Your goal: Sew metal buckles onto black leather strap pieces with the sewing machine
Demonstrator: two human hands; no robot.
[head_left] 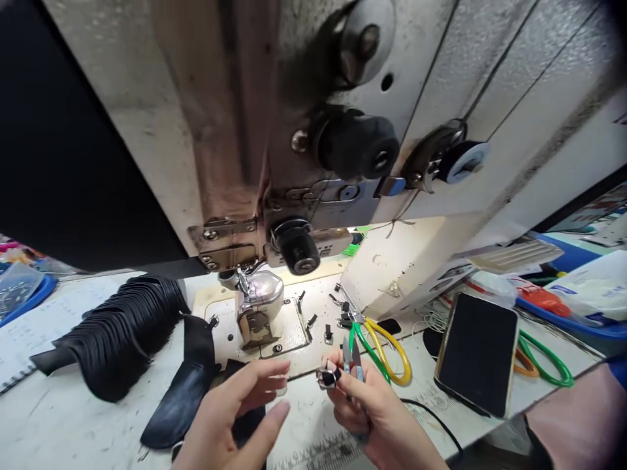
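Note:
Below the sewing machine head [294, 130], my right hand [360, 398] holds small metal snips [356, 365], blades pointing up. Between its thumb and finger is a small metal buckle with a black strap [327, 376]. To the left, my left hand [245, 414] has its fingers apart and touches nothing that I can see. Dark strap pieces [249, 424] lie partly hidden behind it. A wide black strip [183, 385] lies left of that hand, beside a fanned stack of black strips [127, 333]. Several small black loops with metal parts [328, 334] lie on the machine bed.
Scissors with green and yellow handles [394, 352] lie right of the machine's foot. Farther right are a dark phone [477, 356], green and orange handles [546, 359] and a blue tray [578, 320]. A notebook [29, 349] and a blue bowl [36, 300] are at the left.

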